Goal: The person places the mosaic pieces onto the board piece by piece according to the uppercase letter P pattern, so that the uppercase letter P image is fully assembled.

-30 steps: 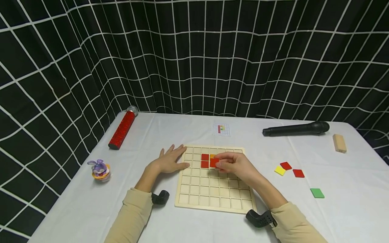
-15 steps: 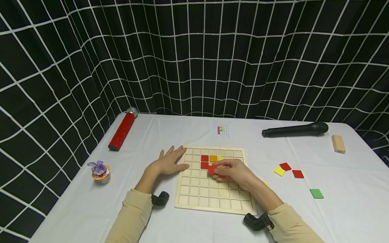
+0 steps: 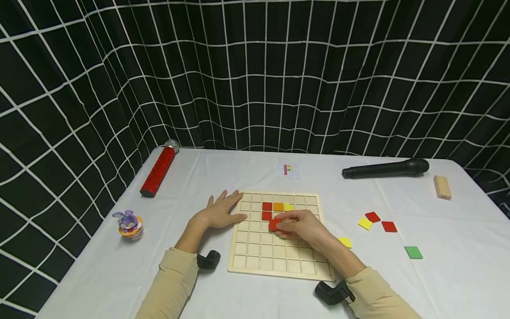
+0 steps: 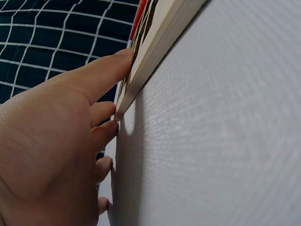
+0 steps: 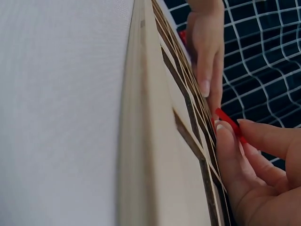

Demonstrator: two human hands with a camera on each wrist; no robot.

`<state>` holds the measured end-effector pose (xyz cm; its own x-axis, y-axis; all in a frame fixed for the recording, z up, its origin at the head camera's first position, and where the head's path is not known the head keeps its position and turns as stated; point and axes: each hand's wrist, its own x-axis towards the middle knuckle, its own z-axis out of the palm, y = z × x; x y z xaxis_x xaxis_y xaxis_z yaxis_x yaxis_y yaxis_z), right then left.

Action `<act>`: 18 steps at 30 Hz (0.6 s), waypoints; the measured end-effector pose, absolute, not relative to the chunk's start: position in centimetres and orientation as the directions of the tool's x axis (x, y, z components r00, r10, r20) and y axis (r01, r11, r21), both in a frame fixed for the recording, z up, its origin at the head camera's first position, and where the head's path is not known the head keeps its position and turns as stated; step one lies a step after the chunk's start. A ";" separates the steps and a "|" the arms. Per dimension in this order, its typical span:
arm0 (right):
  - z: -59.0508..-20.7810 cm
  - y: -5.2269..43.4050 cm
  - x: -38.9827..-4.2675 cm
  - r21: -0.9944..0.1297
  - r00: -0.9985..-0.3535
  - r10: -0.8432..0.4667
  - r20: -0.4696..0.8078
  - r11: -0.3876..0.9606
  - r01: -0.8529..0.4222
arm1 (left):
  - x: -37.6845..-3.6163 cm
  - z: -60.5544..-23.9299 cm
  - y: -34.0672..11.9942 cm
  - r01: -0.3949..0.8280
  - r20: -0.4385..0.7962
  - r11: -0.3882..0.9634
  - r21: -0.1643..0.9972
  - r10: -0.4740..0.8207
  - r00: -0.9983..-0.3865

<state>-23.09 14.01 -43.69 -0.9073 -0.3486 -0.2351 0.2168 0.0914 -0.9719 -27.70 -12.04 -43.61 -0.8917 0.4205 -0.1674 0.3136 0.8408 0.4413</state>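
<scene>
Head view: my right hand [image 3: 300, 227] pinches a red tile [image 3: 273, 224] over the wooden grid board [image 3: 279, 261], left hand [image 3: 220, 212] flat, four tiles placed, five loose.

sleeves [image 3: 171, 283]: beige, long, both arms, lower frame | hands: left hand [image 3: 221, 212], right hand [image 3: 301, 226], bare, no rings | wrists: black camera mount [image 3: 209, 260] strapped at each cuff
</scene>
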 end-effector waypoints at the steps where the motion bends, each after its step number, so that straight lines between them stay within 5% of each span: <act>1: -43.7 14.0 -23.1 -0.971 -0.909 -0.343 -0.237 0.097 0.216 | -27.7 -43.6 -12.1 0.315 -0.166 0.840 0.443 0.422 -0.891; 18: -43.8 13.3 -22.9 -0.975 -0.916 -0.335 -0.222 0.105 0.198 | -27.7 -43.6 -12.5 0.305 -0.170 0.847 0.436 0.411 -0.896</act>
<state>-22.93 13.29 -43.77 -0.9158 -0.3348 -0.2219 0.1979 0.1045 -0.9746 -27.66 -12.49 -43.59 -0.8957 0.4106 -0.1705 0.3053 0.8468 0.4356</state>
